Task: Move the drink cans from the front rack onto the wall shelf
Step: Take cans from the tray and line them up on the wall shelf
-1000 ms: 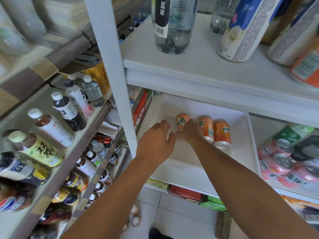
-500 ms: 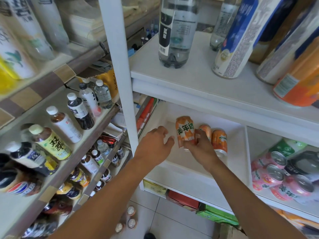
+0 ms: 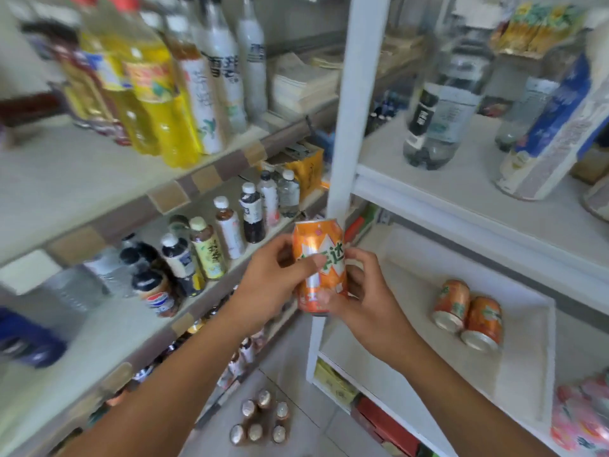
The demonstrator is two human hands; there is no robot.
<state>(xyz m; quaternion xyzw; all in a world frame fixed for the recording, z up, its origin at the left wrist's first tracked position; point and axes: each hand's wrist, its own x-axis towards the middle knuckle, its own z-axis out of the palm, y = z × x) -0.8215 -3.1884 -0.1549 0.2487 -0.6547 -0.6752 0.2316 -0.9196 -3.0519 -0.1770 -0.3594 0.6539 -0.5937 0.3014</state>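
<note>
While both hands, left hand (image 3: 273, 285) and right hand (image 3: 365, 301), grasp the orange can (image 3: 319, 258) before the white rack post (image 3: 346, 127), two orange cans (image 3: 468, 313) lie right of this post on the white rack shelf (image 3: 379, 357); the wall shelf (image 3: 82, 179) stands left.

held can (image 3: 319, 267) left of two cans (image 3: 468, 315) on rack shelf (image 3: 524, 374).

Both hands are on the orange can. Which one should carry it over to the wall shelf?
Left, probably. The left hand grips the can from the side facing the wall shelf; the right hand holds it on the rack side and would have to cross over.
</note>
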